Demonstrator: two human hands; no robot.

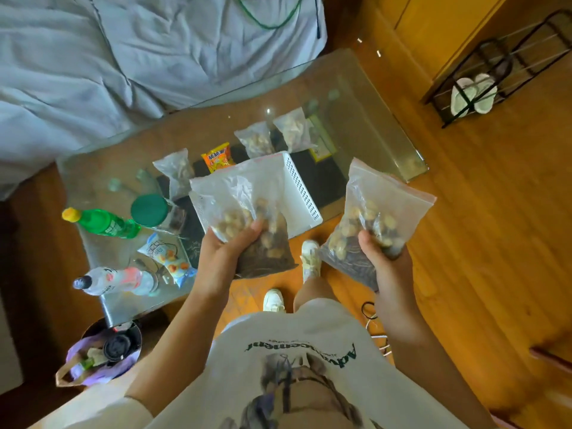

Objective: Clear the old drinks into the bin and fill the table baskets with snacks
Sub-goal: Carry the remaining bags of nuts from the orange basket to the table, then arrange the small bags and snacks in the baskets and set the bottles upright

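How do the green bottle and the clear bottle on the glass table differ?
The green bottle has a yellow cap; the clear bottle has a dark cap and a pink-and-white label. The green one stands farther from the table's near edge. Both stand on the glass table.

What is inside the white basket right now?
Most of the white basket is hidden behind the zip bag of nuts gripped by the left hand. Only its perforated right wall and rim show, so its contents cannot be told.
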